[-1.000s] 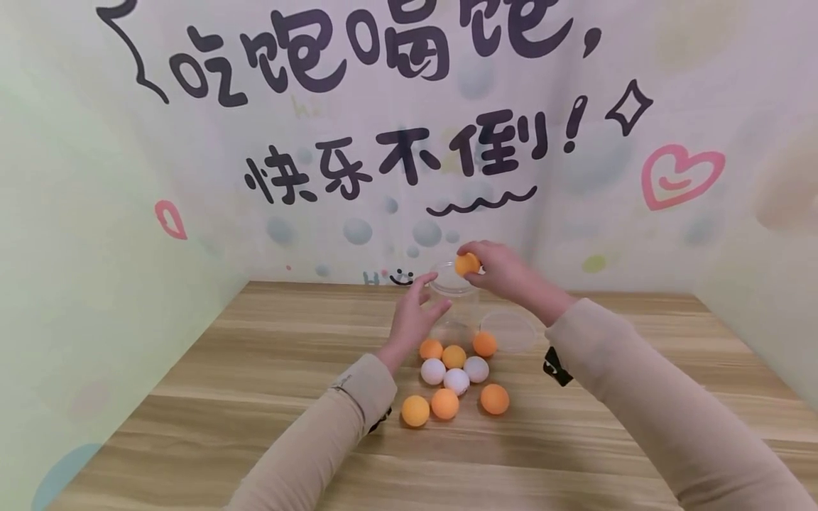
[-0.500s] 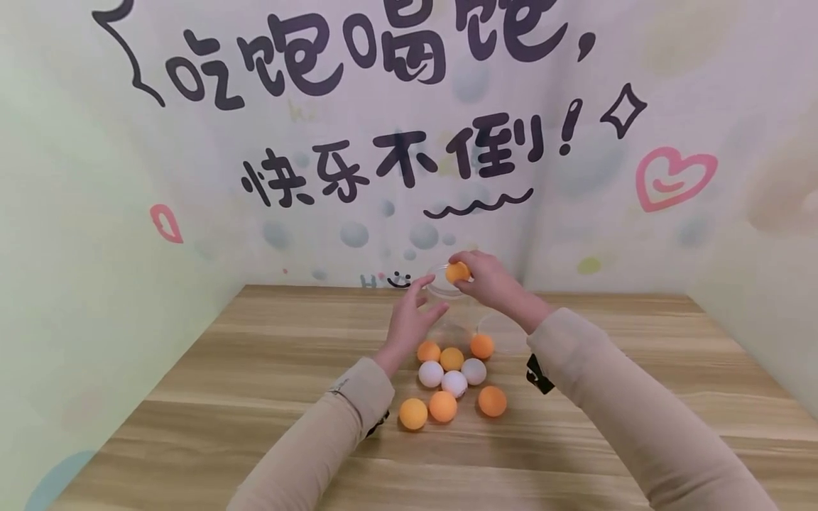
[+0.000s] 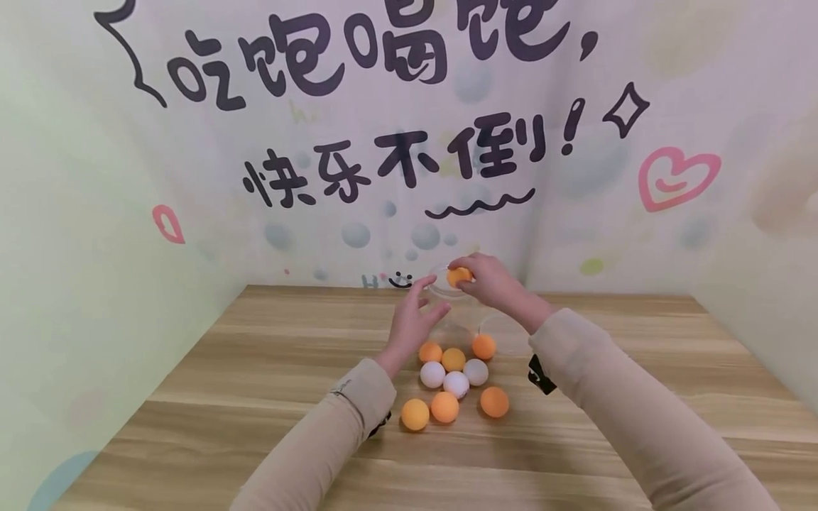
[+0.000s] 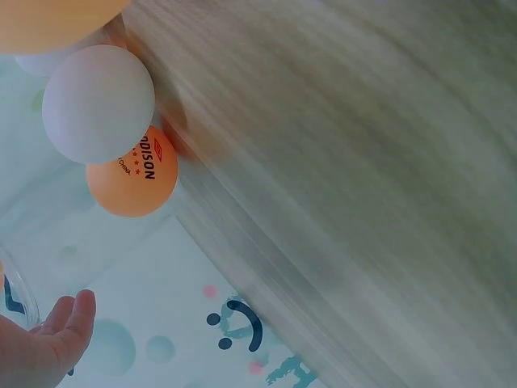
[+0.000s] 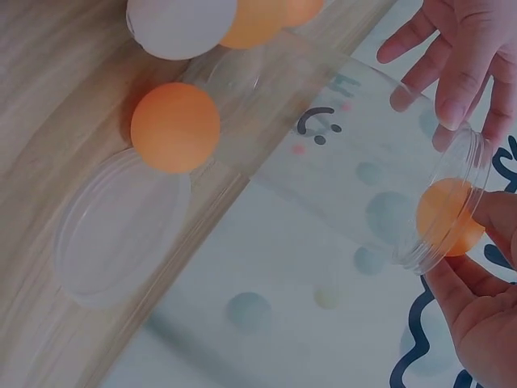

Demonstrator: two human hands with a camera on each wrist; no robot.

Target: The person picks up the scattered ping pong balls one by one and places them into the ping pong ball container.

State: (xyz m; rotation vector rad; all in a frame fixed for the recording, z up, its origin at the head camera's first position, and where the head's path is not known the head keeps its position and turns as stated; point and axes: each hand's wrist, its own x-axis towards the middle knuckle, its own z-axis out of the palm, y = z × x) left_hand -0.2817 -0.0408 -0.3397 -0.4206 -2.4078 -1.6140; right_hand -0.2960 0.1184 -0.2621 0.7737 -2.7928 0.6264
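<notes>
A clear plastic jar (image 5: pixel 323 162) stands upright at the back of the table, its mouth uncovered. My left hand (image 3: pixel 412 319) holds the jar's left side just below the rim, fingers and thumb curved around it. My right hand (image 3: pixel 495 284) pinches an orange table tennis ball (image 5: pixel 448 217) between thumb and fingers. That ball sits at the jar's mouth, partly within the rim in the right wrist view. In front of the jar lie several loose balls, among them a white ball (image 3: pixel 456 385) and an orange ball (image 3: pixel 495 402).
A clear round lid (image 5: pixel 121 230) lies flat on the wooden table (image 3: pixel 255 362), to the right of the jar. Behind the table hangs a printed cloth (image 3: pixel 358 234) with dark lettering. The orange ball (image 3: pixel 483 346) rests close to the jar's base.
My right hand has moved left and slightly down, bringing the orange ball from above the jar's right side into its mouth. The left hand and the loose balls stay in place.
</notes>
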